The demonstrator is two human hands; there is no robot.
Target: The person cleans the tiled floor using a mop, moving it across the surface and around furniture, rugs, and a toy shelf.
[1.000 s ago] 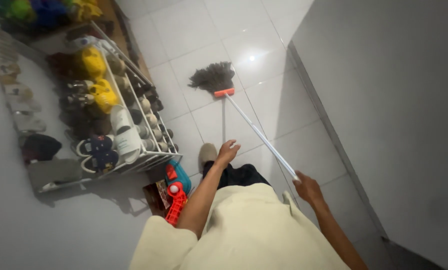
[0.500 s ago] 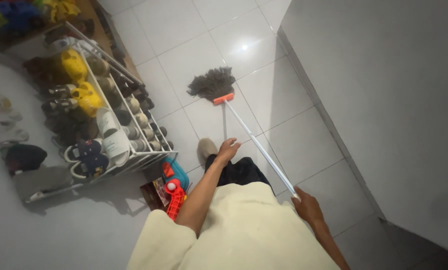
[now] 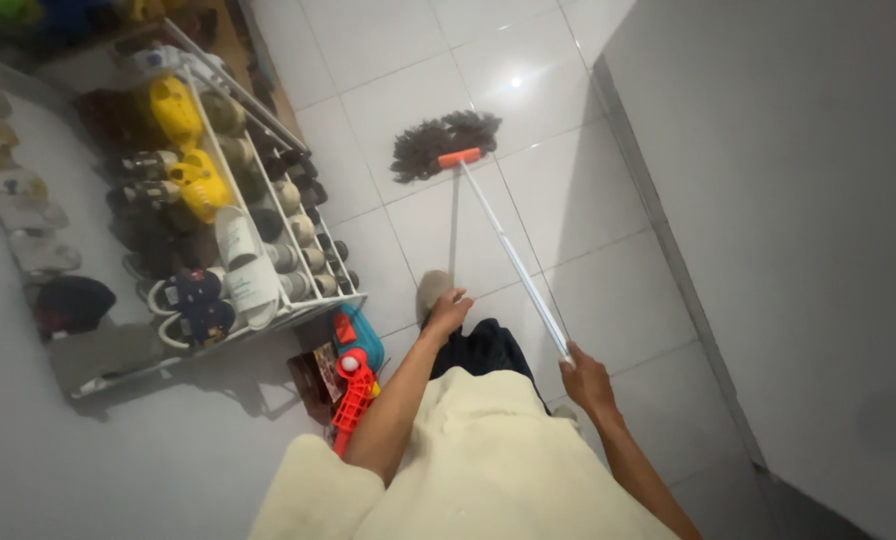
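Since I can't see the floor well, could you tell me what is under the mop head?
The grey mop head lies flat on white floor tiles, across a grout line. Whatever is directly beneath its strands is covered.

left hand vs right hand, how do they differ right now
The right hand is closed around the end of the mop handle; the left hand holds nothing, its fingers loosely curled. The left hand sits farther forward, near the slippered foot; the right hand is drawn back beside the cream shirt. Both are bare, with bare forearms.
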